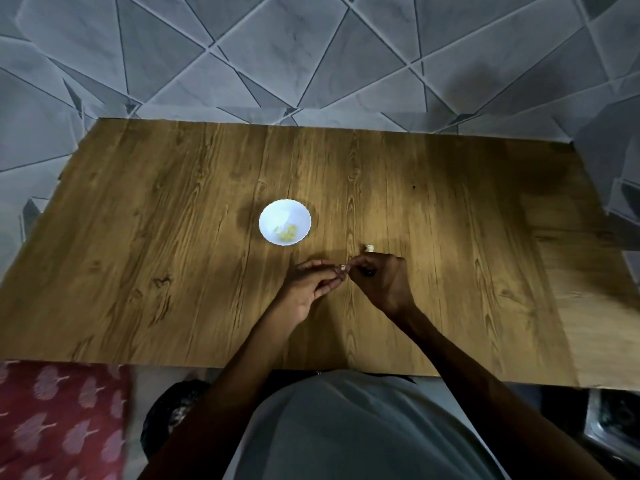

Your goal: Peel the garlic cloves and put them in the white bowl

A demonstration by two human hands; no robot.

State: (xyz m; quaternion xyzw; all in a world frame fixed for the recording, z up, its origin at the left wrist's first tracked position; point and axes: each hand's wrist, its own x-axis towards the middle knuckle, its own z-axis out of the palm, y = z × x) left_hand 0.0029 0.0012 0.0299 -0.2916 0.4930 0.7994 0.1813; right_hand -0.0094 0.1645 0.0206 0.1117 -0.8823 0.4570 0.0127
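Item: garlic clove [342, 269], held just above the desk [173, 237] between the two hands, near the front middle.
Left grip: left hand [311, 282], fingertips pressed together on the clove's left end, palm turned partly up.
Right grip: right hand [381, 278], fingers curled, tips pinching the clove's other end. The view is dim and the clove tiny, so it may be the skin and not the flesh that they hold.
Handling, judged: very light, firm under the skin, and small enough to slip or flick away. The skin is likely dry, thin and brittle. The flesh will bruise under a hard nail.
Where to take hold, judged: steady one end with fingertips, then lift the skin at the other end with a nail and strip it lengthwise.
Spare clove [370, 248]: lies on the desk just beyond the right hand, apart from it.
White bowl [260, 221]: upright on the desk, beyond and left of the hands, within easy reach.
Bowl contents: peeled garlic [289, 233], a small pale-yellow heap toward the near side.
Surface: wood-grain top, flat and matt, so a dropped clove should stay put.
Room: low light. Grey tiles [311, 46] with angular lines lie beyond the desk, and a red patterned cloth [59, 420] sits below its near left corner.
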